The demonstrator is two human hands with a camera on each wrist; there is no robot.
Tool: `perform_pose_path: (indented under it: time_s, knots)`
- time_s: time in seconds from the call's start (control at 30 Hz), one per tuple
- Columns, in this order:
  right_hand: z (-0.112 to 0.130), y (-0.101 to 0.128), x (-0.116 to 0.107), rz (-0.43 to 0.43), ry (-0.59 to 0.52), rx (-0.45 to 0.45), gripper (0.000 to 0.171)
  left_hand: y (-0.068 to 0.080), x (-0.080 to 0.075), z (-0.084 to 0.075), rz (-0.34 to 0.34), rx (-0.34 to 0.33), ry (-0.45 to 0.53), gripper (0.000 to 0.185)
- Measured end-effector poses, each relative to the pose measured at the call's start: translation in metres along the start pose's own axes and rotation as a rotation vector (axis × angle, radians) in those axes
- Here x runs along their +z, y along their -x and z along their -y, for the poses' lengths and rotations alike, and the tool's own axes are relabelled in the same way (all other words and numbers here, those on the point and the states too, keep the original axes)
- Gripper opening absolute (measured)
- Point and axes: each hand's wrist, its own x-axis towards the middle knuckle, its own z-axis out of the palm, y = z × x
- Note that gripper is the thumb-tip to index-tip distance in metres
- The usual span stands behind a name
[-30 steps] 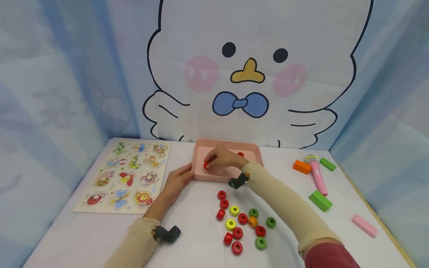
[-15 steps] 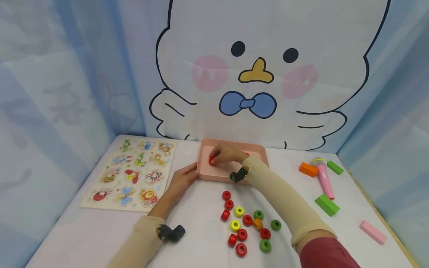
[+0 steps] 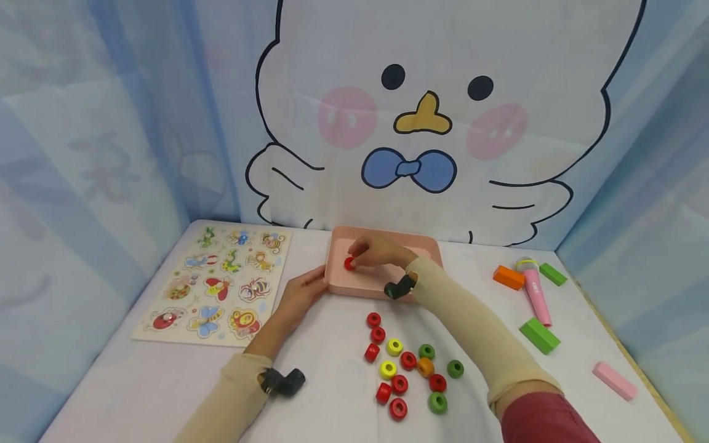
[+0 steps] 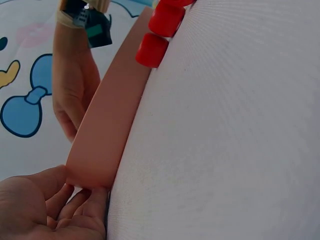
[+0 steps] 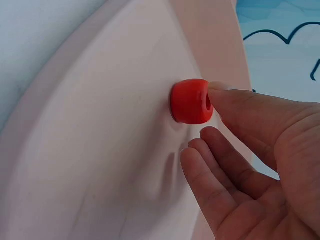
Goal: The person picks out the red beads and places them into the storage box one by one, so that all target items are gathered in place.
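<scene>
My left hand (image 3: pixel 301 299) holds the near left corner of a shallow pink tray (image 3: pixel 354 290). In the left wrist view its thumb is at the rim and its curled fingers (image 4: pixel 92 202) are low against the corner. Inside the tray, a red bead (image 5: pixel 191 101) with a hole sits on the floor near the left side. My right hand (image 3: pixel 382 251) is over the tray, its thumb tip right at the bead's edge. Its other visible fingers (image 5: pixel 207 185) are loosely bent, apart from the bead. The right forearm hides part of the tray.
Several red, yellow, green and orange beads (image 3: pixel 408 360) lie loose in front of the tray. An insect picture board (image 3: pixel 221 280) lies at left. At right are a pink toy microphone (image 3: pixel 535 295), an orange block (image 3: pixel 508 277), green blocks (image 3: pixel 540 336) and a pink block (image 3: pixel 615 380).
The view has shifted slightly. The right hand has set the red bead down on the tray floor and its fingers have loosened from it. The left hand stays at the tray corner.
</scene>
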Motion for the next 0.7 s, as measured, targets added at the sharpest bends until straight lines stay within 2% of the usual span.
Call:
perform_pose_path:
  time_s: [0.1, 0.23, 0.47, 0.7]
  knots:
    - [-0.005, 0.013, -0.003, -0.021, -0.046, 0.0, 0.029, 0.0, 0.001, 0.0, -0.008, -0.007, -0.004, 0.046]
    - [-0.01, 0.036, -0.007, -0.045, -0.063, -0.056, 0.03, 0.001, 0.002, 0.0, -0.011, -0.014, -0.006, 0.046]
    - [-0.017, 0.067, -0.006, -0.074, -0.023, -0.133, 0.031, 0.002, 0.0, -0.001, 0.016, -0.013, -0.039, 0.047]
    - [-0.018, 0.106, -0.002, -0.097, -0.02, -0.185, 0.029, 0.001, 0.0, 0.0, 0.014, -0.021, -0.061, 0.047]
